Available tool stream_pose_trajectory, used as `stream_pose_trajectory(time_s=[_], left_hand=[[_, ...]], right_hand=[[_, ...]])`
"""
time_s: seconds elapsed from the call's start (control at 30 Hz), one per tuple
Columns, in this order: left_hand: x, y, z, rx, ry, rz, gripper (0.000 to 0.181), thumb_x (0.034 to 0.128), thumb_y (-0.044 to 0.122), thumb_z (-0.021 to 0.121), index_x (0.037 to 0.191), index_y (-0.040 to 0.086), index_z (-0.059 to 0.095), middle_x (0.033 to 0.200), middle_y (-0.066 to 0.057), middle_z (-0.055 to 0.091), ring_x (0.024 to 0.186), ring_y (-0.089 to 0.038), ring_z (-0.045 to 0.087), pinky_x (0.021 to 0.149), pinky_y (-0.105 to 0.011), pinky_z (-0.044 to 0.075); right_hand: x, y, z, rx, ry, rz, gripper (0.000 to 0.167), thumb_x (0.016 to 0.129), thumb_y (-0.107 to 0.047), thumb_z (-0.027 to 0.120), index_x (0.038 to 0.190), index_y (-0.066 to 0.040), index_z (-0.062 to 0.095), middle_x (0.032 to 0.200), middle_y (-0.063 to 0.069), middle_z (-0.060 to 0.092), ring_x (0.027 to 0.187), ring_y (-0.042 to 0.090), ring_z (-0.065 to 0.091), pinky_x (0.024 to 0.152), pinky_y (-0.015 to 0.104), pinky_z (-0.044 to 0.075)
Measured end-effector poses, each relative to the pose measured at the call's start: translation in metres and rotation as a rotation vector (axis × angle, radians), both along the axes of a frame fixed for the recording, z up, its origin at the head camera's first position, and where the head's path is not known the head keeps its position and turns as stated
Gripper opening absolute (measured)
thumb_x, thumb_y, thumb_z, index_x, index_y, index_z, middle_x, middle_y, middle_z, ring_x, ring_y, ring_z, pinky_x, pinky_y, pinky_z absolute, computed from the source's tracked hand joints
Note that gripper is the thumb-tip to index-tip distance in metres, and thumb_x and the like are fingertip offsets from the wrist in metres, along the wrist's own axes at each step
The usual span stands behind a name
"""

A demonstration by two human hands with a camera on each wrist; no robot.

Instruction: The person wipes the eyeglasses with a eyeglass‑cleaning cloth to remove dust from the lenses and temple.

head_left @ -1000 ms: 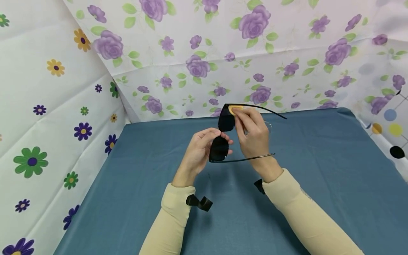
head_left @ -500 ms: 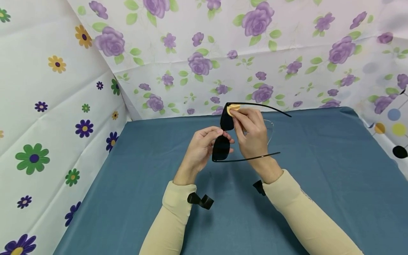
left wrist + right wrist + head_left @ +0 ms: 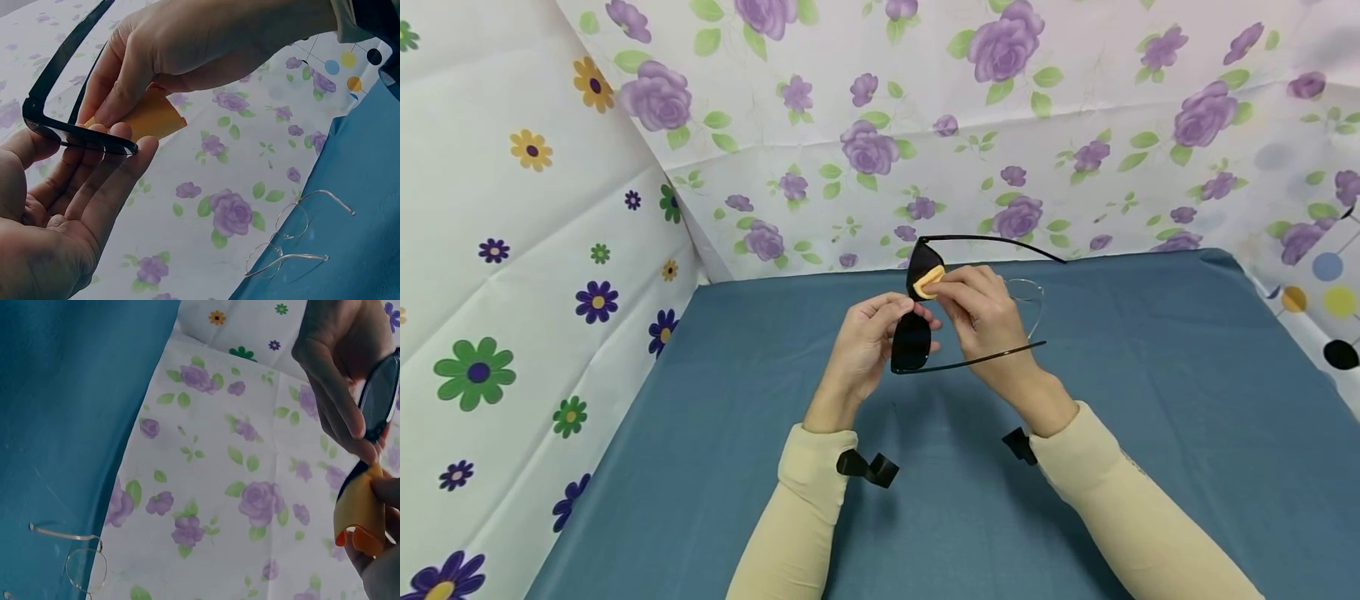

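Pinching the bridge between thumb and fingers, the left hand holds a pair of dark sunglasses up above the blue tablecloth. Both temples are unfolded and point toward the right side of the head view, one passing above the right hand, the other crossing near its wrist. That right hand pinches a folded yellow cloth with an orange edge, set over part of the upper lens; the lower lens is uncovered. Beyond the right hand, thin wire-framed glasses rest on the tablecloth near its far edge, their temples open. Behind rises a white sheet printed with purple roses. Black straps circle the cream sleeves.
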State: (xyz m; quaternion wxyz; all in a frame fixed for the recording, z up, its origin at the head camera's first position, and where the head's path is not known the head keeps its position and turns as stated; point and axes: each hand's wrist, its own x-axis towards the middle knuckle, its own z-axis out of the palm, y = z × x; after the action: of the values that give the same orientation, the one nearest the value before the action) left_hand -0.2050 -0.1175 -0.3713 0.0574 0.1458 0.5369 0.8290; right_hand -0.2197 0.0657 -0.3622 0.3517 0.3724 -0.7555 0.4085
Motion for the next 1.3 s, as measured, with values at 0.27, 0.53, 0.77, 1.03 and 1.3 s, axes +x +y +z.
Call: stream_pose_trajectory(time_s=[0.27, 0.53, 0.77, 1.03, 1.3], left_hand=[[-0.001, -0.003, 0.001, -0.051, 0.012, -0.008, 0.026, 0.1077, 0.008, 0.054, 0.092, 0.009, 0.075, 0.095, -0.010, 0.074, 0.090, -0.023, 0.076, 0.080, -0.054, 0.063], [0.000, -0.005, 0.002, -0.043, 0.010, -0.018, 0.026, 0.1076, 0.009, 0.054, 0.092, 0.009, 0.075, 0.094, -0.009, 0.074, 0.089, -0.023, 0.076, 0.080, -0.054, 0.063], [0.001, -0.003, 0.002, 0.017, -0.013, -0.035, 0.025, 0.1074, 0.012, 0.054, 0.092, 0.008, 0.073, 0.095, -0.010, 0.072, 0.091, -0.023, 0.075, 0.080, -0.050, 0.064], [0.002, -0.003, 0.001, 0.031, -0.013, -0.032, 0.024, 0.1068, 0.013, 0.055, 0.092, 0.008, 0.073, 0.095, -0.011, 0.072, 0.092, -0.023, 0.074, 0.079, -0.049, 0.064], [0.002, 0.003, 0.002, 0.016, -0.019, -0.046, 0.025, 0.1074, 0.010, 0.055, 0.091, 0.008, 0.074, 0.095, -0.010, 0.072, 0.092, -0.024, 0.075, 0.078, -0.047, 0.064]], right_hand=[[-0.005, 0.013, 0.006, 0.086, -0.050, 0.065, 0.015, 0.094, 0.010, 0.068, 0.103, 0.003, 0.077, 0.101, 0.017, 0.068, 0.092, 0.035, 0.056, 0.086, 0.049, 0.043], [-0.007, 0.018, 0.004, 0.131, -0.025, 0.020, 0.013, 0.093, 0.010, 0.069, 0.102, 0.004, 0.076, 0.097, 0.018, 0.067, 0.088, 0.037, 0.055, 0.083, 0.053, 0.043], [-0.005, 0.028, 0.008, -0.137, -0.260, -0.033, 0.015, 0.098, 0.005, 0.068, 0.109, 0.003, 0.078, 0.108, 0.017, 0.070, 0.097, 0.027, 0.063, 0.082, 0.025, 0.050], [-0.017, 0.024, 0.011, -0.255, -0.094, -0.205, 0.018, 0.102, -0.002, 0.066, 0.115, 0.004, 0.077, 0.106, 0.020, 0.072, 0.089, 0.029, 0.065, 0.075, 0.023, 0.051], [-0.023, 0.016, 0.005, 0.094, 0.255, -0.198, 0.018, 0.099, 0.006, 0.066, 0.115, 0.008, 0.075, 0.110, 0.023, 0.068, 0.103, 0.042, 0.064, 0.094, 0.053, 0.053]])
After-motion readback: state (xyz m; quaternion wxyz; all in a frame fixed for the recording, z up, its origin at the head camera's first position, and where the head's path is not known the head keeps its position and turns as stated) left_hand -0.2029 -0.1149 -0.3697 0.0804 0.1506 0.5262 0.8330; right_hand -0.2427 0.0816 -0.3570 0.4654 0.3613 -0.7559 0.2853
